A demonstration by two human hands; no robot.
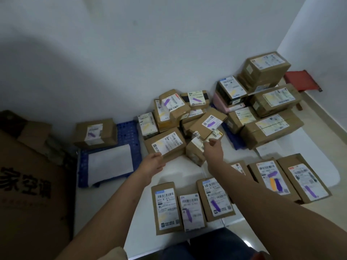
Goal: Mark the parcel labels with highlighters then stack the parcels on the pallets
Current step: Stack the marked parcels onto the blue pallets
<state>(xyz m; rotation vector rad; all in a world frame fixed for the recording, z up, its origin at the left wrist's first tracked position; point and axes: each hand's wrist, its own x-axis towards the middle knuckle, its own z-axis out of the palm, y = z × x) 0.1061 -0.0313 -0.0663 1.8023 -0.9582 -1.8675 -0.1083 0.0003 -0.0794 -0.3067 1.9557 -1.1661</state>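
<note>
Left hand [154, 162] grips a labelled parcel [165, 143]'s corner; right hand [213, 149]'s fingers, blurred, pinch a small parcel [195, 151].

The pale tiled floor [319, 132] is carrying everything. A blue plastic pallet [129, 132] is lying at centre left, bearing one labelled parcel [95, 133] and a white sheet [110, 162]. A large printed carton [32, 184] is sitting at the left edge. A row of flat labelled parcels [167, 207] is lying in the lower centre. A red stool [300, 79] is standing at upper right.
</note>
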